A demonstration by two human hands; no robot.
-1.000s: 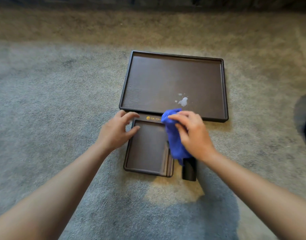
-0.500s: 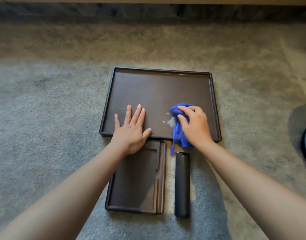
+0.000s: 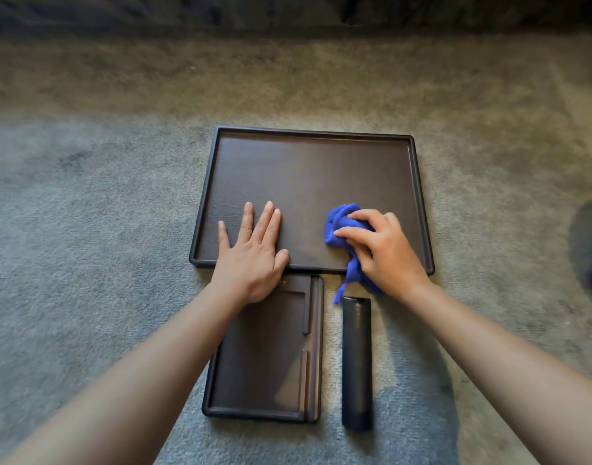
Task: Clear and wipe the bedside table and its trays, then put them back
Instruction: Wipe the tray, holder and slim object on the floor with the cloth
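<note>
Fingers [image 3: 350, 233] of the right hand [image 3: 385, 253] are curled round a bunched blue microfibre cloth [image 3: 341, 224], pressed onto the large dark-brown rectangular wooden tray [image 3: 308, 169] near its front-right corner. Left hand [image 3: 254, 250] is spread flat, fingers open, nothing gripped, pinning the tray's front-left. Firm overlapping strokes w/ even pressure are advised, corners incl. Raised rim, matte grain. Small dark-brown tray [image 3: 267, 364] and black cylinder [image 3: 356, 364] lie just in front on soft grey carpet [image 3: 86, 263].
</note>
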